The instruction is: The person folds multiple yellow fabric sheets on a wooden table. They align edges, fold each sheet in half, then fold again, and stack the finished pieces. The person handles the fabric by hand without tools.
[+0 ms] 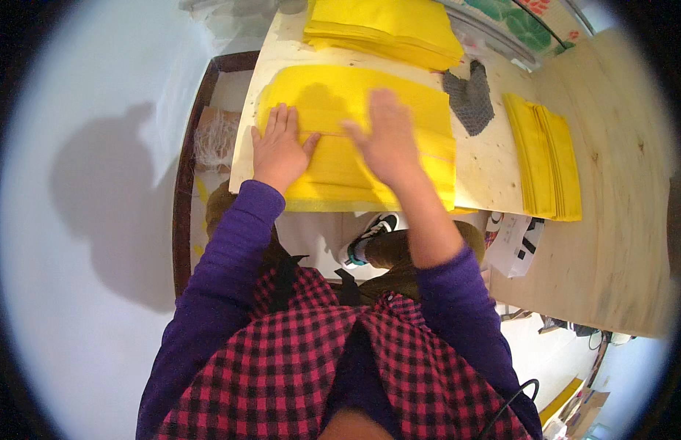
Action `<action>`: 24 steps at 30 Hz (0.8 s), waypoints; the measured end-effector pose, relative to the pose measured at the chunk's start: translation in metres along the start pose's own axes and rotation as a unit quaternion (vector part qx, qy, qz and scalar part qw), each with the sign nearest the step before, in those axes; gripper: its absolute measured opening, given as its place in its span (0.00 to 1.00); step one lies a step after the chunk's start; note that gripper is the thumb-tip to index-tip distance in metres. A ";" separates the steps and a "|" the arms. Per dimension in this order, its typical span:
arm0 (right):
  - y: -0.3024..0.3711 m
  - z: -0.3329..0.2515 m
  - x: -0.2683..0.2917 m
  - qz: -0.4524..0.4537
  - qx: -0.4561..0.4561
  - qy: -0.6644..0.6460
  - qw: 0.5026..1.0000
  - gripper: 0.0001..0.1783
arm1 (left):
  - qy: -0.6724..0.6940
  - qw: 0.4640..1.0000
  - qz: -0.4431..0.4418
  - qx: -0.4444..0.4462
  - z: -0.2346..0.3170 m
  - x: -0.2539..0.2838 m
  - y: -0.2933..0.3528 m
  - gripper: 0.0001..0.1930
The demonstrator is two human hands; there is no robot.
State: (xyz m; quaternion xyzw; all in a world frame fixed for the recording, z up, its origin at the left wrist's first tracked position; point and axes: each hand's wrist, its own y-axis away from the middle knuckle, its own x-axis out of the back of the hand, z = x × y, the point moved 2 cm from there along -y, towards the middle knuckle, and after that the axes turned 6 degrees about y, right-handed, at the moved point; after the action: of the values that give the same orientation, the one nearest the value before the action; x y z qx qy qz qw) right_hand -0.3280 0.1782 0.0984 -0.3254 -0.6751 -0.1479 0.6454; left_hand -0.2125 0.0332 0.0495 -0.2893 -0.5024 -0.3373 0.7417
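Observation:
A sheet of yellow fabric (355, 169) lies spread over the near part of the wooden table, with a crease or seam running across its middle. My left hand (280, 150) rests flat on its left side, fingers stretched toward the far edge. Over the middle right of the same fabric is my right hand (388, 139), its fingers extended and slightly smeared by motion. Neither hand grips anything. Whether the right palm touches the cloth or hovers just above it, I cannot tell.
Behind the fabric sits a folded yellow stack (384, 33). A grey knitted piece (470, 99) lies to its right. More folded yellow cloth (546, 158) rests at the table's right, beside a tall wooden panel (612, 191). A white bag (514, 246) is below the table edge.

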 end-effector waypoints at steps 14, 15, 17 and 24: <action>0.023 0.061 -0.045 -0.091 -0.128 0.100 0.983 0.44 | -0.033 0.999 -0.011 0.005 0.000 -0.005 -0.002 0.37; 0.030 0.077 -0.041 -0.090 -0.143 0.117 0.979 0.44 | -0.032 0.999 -0.008 0.008 -0.001 -0.006 -0.002 0.37; 0.038 0.099 -0.035 -0.086 -0.168 0.126 0.974 0.44 | -0.031 0.999 -0.010 0.006 -0.003 -0.008 -0.002 0.37; 0.045 0.109 -0.031 -0.077 -0.191 0.114 0.972 0.45 | -0.007 0.999 -0.041 0.005 -0.005 -0.002 -0.004 0.36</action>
State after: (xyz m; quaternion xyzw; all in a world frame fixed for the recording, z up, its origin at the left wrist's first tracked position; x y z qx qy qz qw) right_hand -0.3853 0.2711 0.0456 -0.3705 -0.5793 -0.3596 0.6308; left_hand -0.2140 0.0274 0.0469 -0.2666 -0.5207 -0.3628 0.7254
